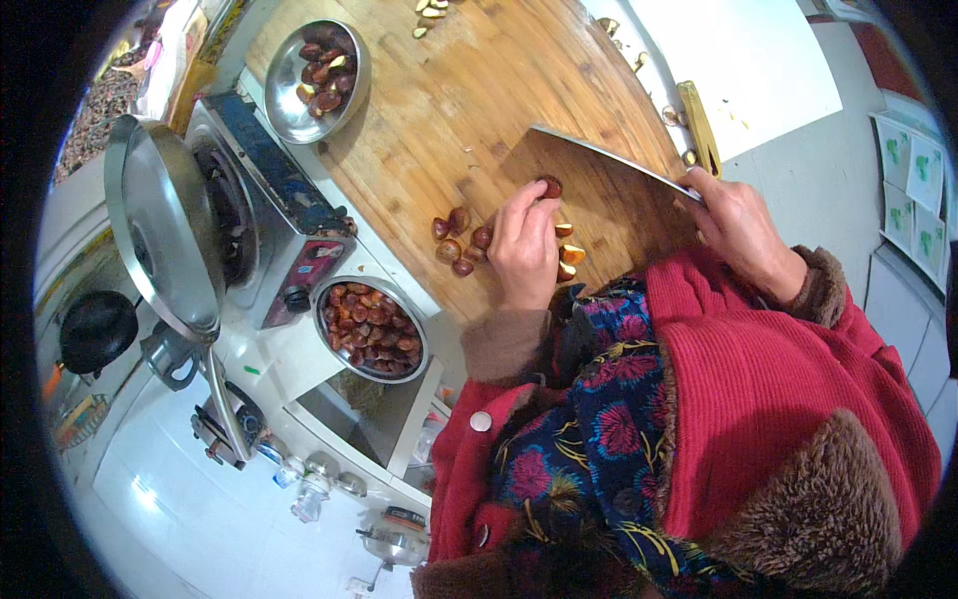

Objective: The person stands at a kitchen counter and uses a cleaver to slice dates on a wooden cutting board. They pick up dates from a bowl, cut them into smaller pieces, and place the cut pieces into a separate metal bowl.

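My right hand (737, 224) grips the handle of a wide-bladed kitchen knife (615, 159). Its blade is seen nearly along the spine, standing over the wooden cutting board (419, 127). With the fingertips of my left hand (522, 247) I hold a single brown chestnut (551, 186) on the board, left of the blade and apart from it. Whole chestnuts (459, 219) lie in a loose group to the left of that hand. On its right are several cut chestnut pieces (572, 254) with pale yellow flesh.
A steel bowl (281, 93) at the board's upper left contains cut chestnuts. Another steel bowl (424, 352), full of chestnuts, stands lower left. Beside the board is a gas stove (288, 254) with a lidded pan (161, 224), its long handle jutting out. Pale pieces (432, 10) lie at the far edge.
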### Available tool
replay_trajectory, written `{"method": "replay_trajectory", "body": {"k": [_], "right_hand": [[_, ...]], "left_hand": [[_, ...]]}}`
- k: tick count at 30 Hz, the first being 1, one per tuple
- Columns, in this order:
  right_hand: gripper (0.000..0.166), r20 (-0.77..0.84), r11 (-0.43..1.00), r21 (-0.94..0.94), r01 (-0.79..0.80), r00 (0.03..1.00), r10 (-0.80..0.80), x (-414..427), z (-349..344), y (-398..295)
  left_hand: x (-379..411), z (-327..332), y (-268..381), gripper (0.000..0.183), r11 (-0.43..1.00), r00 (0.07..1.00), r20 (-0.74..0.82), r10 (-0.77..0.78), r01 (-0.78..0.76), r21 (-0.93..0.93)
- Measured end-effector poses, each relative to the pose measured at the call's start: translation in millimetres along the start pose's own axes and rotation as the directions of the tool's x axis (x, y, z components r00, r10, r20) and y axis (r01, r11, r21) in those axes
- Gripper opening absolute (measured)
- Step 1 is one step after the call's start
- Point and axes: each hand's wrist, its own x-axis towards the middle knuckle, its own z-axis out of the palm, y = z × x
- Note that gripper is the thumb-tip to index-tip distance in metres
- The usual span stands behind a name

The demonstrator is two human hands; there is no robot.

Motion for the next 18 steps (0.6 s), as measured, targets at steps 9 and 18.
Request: {"method": "replay_trajectory", "body": {"k": [9, 18], "right_hand": [[0.019, 0.047, 0.988, -0.095, 0.120, 0.992, -0.116, -5.3, -7.5, -11.6], [0.019, 0.196, 0.980, -0.158, 0.120, 0.977, -0.088, -21.7, -13.3, -32.3]], "left_hand": [[9.1, -5.3, 6.3, 0.025, 0.994, 0.996, 0.043, 0.084, -0.087, 0.068], [-6.8, 17.2, -13.1, 0.033, 0.984, 0.981, -0.109, 0.163, -0.153, 0.095]]}}
